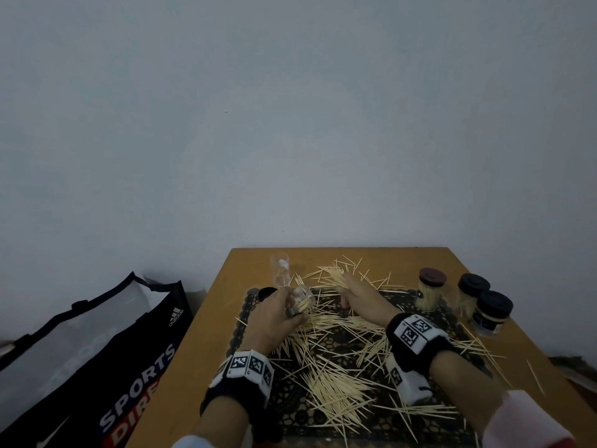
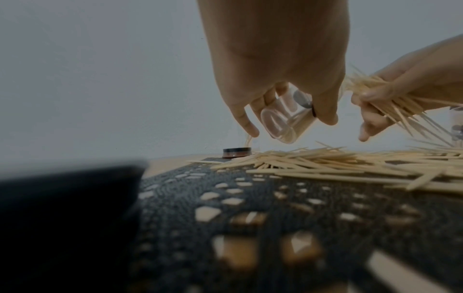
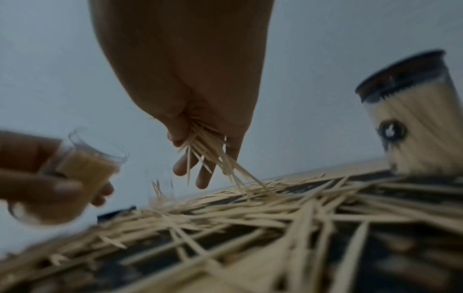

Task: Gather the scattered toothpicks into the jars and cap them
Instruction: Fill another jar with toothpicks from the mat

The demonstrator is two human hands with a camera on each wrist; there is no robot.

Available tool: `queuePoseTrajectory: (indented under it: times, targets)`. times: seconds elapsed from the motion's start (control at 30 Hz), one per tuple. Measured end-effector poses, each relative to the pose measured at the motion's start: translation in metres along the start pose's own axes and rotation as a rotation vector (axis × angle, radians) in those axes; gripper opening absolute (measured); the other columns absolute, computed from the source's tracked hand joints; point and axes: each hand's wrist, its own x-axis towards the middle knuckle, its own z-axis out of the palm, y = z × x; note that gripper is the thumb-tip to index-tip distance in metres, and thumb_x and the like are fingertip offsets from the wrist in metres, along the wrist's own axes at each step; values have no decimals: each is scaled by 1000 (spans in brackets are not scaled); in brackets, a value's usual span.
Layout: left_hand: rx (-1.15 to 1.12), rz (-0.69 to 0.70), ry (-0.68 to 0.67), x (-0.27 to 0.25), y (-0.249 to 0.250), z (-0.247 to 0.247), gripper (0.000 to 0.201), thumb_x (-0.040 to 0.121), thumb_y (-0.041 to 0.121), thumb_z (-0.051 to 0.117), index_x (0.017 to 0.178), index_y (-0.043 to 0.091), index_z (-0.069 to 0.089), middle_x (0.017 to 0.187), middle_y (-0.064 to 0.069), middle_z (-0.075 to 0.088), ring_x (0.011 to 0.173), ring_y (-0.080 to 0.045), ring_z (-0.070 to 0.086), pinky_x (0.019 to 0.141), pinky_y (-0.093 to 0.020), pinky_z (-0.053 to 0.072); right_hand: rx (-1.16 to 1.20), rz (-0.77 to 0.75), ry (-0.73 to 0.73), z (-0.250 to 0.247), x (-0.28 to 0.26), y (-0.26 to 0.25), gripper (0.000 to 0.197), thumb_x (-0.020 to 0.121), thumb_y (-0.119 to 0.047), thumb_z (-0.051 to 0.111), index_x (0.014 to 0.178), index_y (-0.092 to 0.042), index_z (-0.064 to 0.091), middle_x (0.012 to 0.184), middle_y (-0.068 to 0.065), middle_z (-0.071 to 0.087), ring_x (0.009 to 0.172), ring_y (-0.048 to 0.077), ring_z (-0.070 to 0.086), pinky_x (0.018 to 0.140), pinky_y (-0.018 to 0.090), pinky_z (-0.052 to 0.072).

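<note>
Your left hand grips a clear jar, tilted and partly filled, above the black mat. Just beside it your right hand clutches a bundle of toothpicks (tips pointing down). Loose toothpicks lie across the mat below both hands; three capped jars stand to your right

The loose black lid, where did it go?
In the head view the loose black lid lies at the far left corner of the black mat, just beyond the left hand and in front of the empty clear jar.
</note>
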Motion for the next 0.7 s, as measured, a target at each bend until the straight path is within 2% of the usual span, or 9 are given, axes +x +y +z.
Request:
queuePoseTrajectory:
  times: [0.07, 0.1, 0.13, 0.2, 0.27, 0.33, 0.53, 0.63, 0.7]
  targets:
    - [-11, 9, -3, 0, 0, 1, 52, 83, 51, 69, 123, 23, 50, 111, 6, 63, 97, -13, 60, 81, -31, 50, 186, -12, 63, 1, 0, -9, 22, 105, -25, 33, 121, -15, 45, 88, 1, 63, 68, 15, 56, 63, 28, 48]
    - [-23, 11, -7, -1, 0, 1, 52, 83, 51, 70, 123, 23, 51, 111, 6, 63, 97, -13, 60, 81, -31, 50, 261, -17, 98, 1, 0, -14, 26, 105, -26, 33, 124, -14, 46, 90, 3, 65, 78, 23, 61, 76, 36, 51]
    - [-36, 15, -10, -1, 0, 1, 52, 82, 52, 70, 122, 24, 51, 111, 7, 63, 97, -12, 60, 81, -31, 51, 322, -8, 133, 2, 1, -19, 29, 105, -27, 32, 123, -11, 49, 92, 5, 67, 89, 27, 62, 90, 42, 48]
    - [-51, 26, -19, -1, 0, 2, 50, 82, 52, 70, 120, 25, 51, 111, 8, 64, 98, -11, 61, 83, -32, 52, 446, 8, 195, 3, 5, -25, 33, 106, -27, 31, 112, -4, 54, 91, 3, 68, 97, 19, 59, 100, 40, 38]
    - [-59, 32, -27, -1, 1, 2, 50, 82, 52, 70, 121, 25, 51, 110, 9, 63, 98, -10, 61, 84, -32, 52, 595, 4, 232, 4, 11, -31, 31, 106, -27, 31, 105, -8, 54, 78, -2, 67, 95, 12, 60, 104, 37, 33]
    - [-60, 35, -31, 0, 1, 2, 51, 82, 53, 70, 121, 25, 51, 108, 12, 61, 97, -9, 60, 84, -31, 51, 763, -23, 265, 7, 18, -34, 24, 106, -27, 32, 103, -12, 51, 69, -1, 66, 90, 17, 65, 109, 42, 32]
    - [-60, 51, -43, 0, 2, 2, 51, 84, 51, 69, 123, 25, 50, 108, 13, 59, 99, -10, 59, 83, -29, 49, 1227, -27, 306, 18, 35, -53, 16, 105, -20, 37, 111, -7, 44, 65, 1, 59, 69, 19, 66, 108, 57, 35]
    - [-68, 52, -40, 0, 2, 3, 51, 84, 52, 69, 123, 25, 50, 110, 11, 61, 100, -10, 59, 84, -31, 50, 1272, 0, 333, 24, 37, -63, 20, 105, -21, 36, 117, -6, 41, 68, 2, 56, 73, 24, 65, 107, 56, 37]
    - [-84, 50, -29, 1, 2, 3, 49, 84, 53, 67, 120, 25, 50, 105, 12, 61, 96, -9, 60, 81, -30, 50, 1200, 3, 361, 30, 37, -67, 19, 105, -23, 36, 110, -7, 44, 69, 2, 56, 83, 29, 64, 108, 54, 36]
